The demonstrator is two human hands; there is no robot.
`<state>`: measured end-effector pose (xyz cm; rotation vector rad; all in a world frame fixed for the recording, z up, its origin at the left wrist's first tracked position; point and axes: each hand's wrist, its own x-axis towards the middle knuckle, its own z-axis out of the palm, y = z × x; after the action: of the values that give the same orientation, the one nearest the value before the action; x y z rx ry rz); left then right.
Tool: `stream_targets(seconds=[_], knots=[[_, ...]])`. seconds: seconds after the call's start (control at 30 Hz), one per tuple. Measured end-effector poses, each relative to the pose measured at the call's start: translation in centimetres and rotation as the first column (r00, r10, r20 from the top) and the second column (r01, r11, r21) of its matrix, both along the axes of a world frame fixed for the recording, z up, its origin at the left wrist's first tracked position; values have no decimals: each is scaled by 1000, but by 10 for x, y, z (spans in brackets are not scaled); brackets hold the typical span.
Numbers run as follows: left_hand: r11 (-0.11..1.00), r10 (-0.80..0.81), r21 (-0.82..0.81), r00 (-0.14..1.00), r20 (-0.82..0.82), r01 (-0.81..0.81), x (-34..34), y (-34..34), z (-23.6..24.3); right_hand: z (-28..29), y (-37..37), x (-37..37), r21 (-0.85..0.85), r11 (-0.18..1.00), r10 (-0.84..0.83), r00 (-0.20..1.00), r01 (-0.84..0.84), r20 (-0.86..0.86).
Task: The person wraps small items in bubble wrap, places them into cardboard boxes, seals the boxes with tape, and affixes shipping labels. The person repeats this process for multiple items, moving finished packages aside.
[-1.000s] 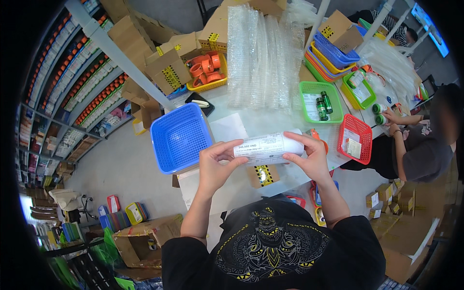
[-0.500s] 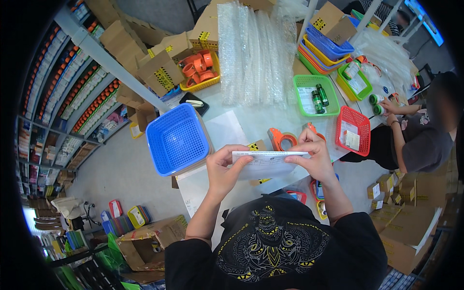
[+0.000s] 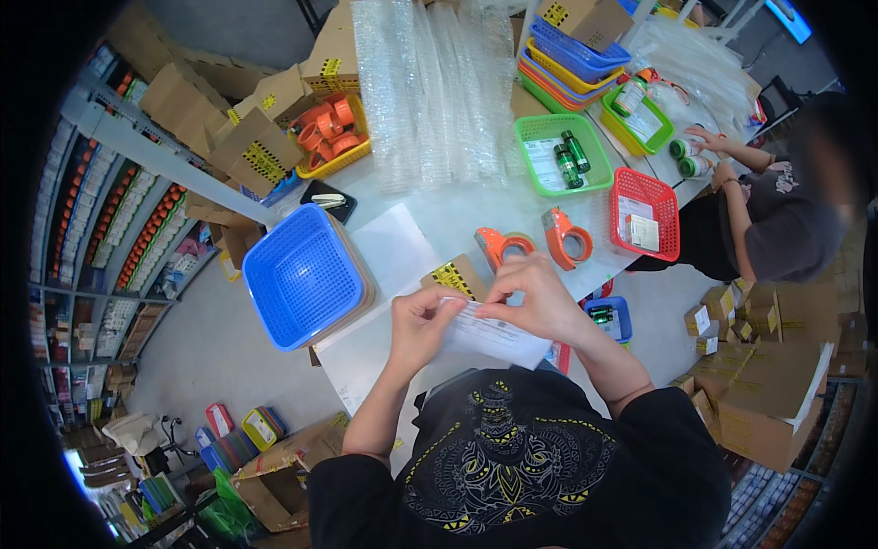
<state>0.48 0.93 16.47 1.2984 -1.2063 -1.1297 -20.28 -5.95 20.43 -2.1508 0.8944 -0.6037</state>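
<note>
A white printed sheet of paper hangs between my hands above the near edge of the table, its upper edge folded over. My left hand pinches its left end between thumb and fingers. Close beside it, my right hand pinches the same upper edge nearer the middle. Just beyond my hands lies a small cardboard box with yellow-and-black tape, partly hidden by them. Two orange tape dispensers, one behind my right hand and another farther right, rest on the table.
Stacked blue baskets stand at the left. A green basket with dark green bottles and a red basket with a small box sit at the right. Bubble wrap covers the back. A co-worker handles bottles at far right.
My right hand has moved left along the paper's edge toward my left hand, and the sheet now tilts down to the right. The view has shifted, so the table's things appear farther left.
</note>
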Motion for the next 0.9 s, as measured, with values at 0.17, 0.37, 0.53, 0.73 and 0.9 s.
stream_targets(seconds=[0.17, 0.37, 0.53, 0.73, 0.9], knots=[[960, 216, -183, 976, -12, -214, 11, -7, -22, -45, 1, -71, 308, 898, -326, 945, 316, -19], [544, -398, -414, 659, 638, 730, -26, -10, -72, -133, 41, -57, 892, 413, -824, 492, 182, 281], [324, -431, 330, -173, 886, 886, 9, -92, -103, -140, -12, -97, 327, 654, -730, 683, 682, 33], [855, -343, 114, 386, 856, 506, -9, -46, -161, -124, -28, -62, -61, 901, -390, 862, 430, 323], [906, -126, -252, 785, 607, 341, 0, -3, -189, -182, 11, -24, -353, 935, -20, 996, 48, 82]])
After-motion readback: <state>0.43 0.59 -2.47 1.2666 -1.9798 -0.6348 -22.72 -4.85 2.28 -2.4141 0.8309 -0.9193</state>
